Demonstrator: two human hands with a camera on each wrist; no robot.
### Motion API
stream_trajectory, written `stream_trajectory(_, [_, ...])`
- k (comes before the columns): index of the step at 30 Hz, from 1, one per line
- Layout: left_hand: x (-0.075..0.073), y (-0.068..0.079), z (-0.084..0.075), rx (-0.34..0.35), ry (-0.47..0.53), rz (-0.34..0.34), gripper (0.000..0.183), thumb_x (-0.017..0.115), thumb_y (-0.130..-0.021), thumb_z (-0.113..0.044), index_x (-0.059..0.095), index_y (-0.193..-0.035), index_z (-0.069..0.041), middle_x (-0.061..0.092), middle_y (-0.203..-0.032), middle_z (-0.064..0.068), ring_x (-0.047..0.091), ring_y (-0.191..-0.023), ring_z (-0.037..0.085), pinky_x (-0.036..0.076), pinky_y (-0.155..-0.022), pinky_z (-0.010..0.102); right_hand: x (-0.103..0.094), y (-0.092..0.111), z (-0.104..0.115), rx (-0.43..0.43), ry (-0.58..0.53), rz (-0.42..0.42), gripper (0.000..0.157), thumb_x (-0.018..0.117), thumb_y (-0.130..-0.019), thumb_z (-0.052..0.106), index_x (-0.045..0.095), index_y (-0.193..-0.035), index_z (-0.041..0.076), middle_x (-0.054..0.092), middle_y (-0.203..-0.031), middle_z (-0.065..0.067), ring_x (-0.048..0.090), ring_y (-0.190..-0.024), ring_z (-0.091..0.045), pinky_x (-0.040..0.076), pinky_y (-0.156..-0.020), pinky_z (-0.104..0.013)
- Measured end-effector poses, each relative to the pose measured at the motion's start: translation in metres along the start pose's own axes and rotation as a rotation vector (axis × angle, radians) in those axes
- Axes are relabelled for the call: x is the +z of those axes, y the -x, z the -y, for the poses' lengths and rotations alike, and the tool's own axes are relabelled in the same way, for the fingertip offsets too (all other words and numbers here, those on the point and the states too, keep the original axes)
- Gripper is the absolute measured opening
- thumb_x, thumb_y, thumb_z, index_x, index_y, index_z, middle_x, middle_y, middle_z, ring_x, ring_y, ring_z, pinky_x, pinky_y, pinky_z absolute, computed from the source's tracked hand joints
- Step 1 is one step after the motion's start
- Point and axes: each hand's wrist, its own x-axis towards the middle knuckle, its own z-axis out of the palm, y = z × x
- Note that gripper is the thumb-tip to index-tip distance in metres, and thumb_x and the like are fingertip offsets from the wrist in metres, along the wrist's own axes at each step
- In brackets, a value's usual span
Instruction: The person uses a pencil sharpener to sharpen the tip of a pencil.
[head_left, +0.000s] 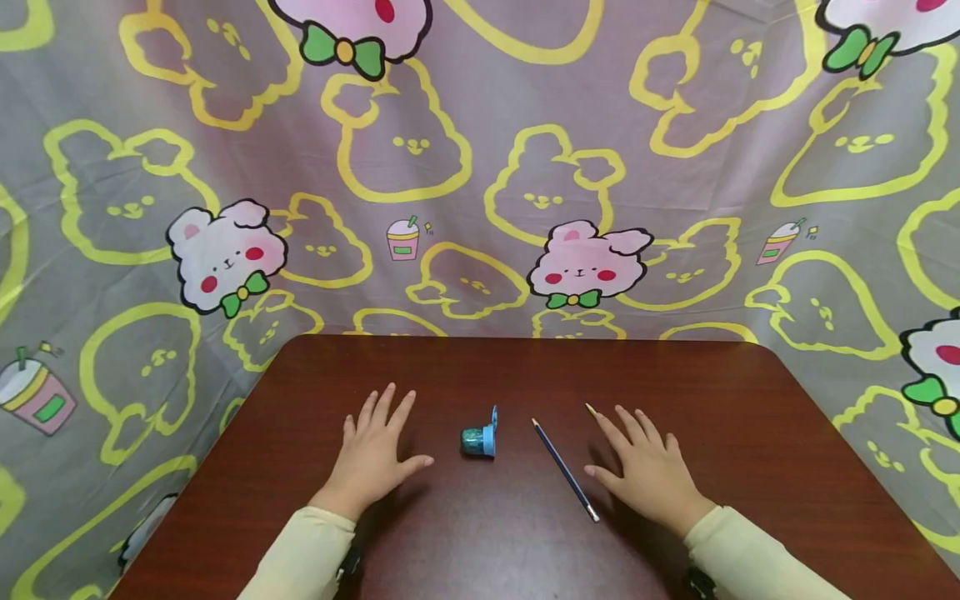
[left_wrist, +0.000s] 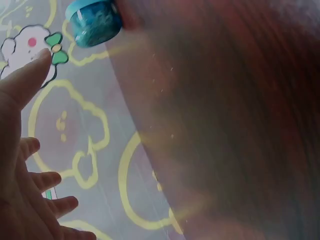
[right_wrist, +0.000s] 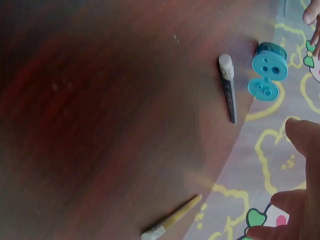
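A small pencil sharpener [head_left: 476, 441] with a see-through teal body lies on its side between the two hands. Its light blue lid stands open, and two sharpening holes show in the right wrist view. My left hand [head_left: 369, 464], fingers spread and holding nothing, is left of the sharpener. To its right lies a dark blue pencil [head_left: 564, 468] with a white eraser, slanting toward me. My right hand [head_left: 647, 473] is also spread, its thumb near that pencil. A short yellow pencil [right_wrist: 177, 216] lies by the right hand, which hides all but its tip in the head view.
The brown wooden table [head_left: 450, 542] has rounded far corners. A grey curtain [head_left: 480, 167] printed with cartoon animals hangs right behind it and along both sides. Pale sleeves [head_left: 303, 554] cover both forearms, with a dark band at each wrist.
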Motion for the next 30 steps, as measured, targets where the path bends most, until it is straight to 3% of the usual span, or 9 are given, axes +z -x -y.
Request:
stream_trajectory(7, [0.006, -0.004, -0.009, 0.105, 0.001, -0.011, 0.096, 0.079, -0.075, -0.05, 0.032, -0.152, -0.019, 0.025, -0.156, 0.016, 0.022, -0.142, 0.04, 0.023, -0.105, 0.07, 0.001, 0.004, 0.005, 0.008, -0.007, -0.009, 0.078, 0.071, -0.08, 0.053, 0.048, -0.142, 0.01, 0.047, -0.14, -0.022, 0.042, -0.128, -0.045, 0.04, -0.088, -0.068])
stream_trajectory(15, [0.01, -0.003, -0.012, 0.161, 0.018, -0.015, 0.089, 0.079, -0.077, -0.044, 0.036, -0.15, -0.02, 0.029, -0.155, 0.014, 0.026, -0.141, 0.037, 0.025, -0.108, 0.065, 0.001, 0.007, 0.011, 0.006, -0.041, -0.031, 0.08, 0.077, -0.075, 0.047, 0.05, -0.141, 0.011, 0.051, -0.134, -0.023, 0.05, -0.121, -0.041, 0.047, -0.083, -0.061])
stream_trajectory(30, [0.026, -0.009, -0.012, 0.313, 0.002, -0.066, 0.079, 0.081, -0.077, -0.037, 0.045, -0.145, -0.017, 0.041, -0.147, 0.012, 0.039, -0.135, 0.034, 0.036, -0.104, 0.058, 0.002, 0.014, 0.023, 0.083, -0.166, 0.054, 0.079, 0.081, -0.073, 0.039, 0.051, -0.139, 0.009, 0.054, -0.131, -0.02, 0.056, -0.114, -0.04, 0.053, -0.071, -0.053])
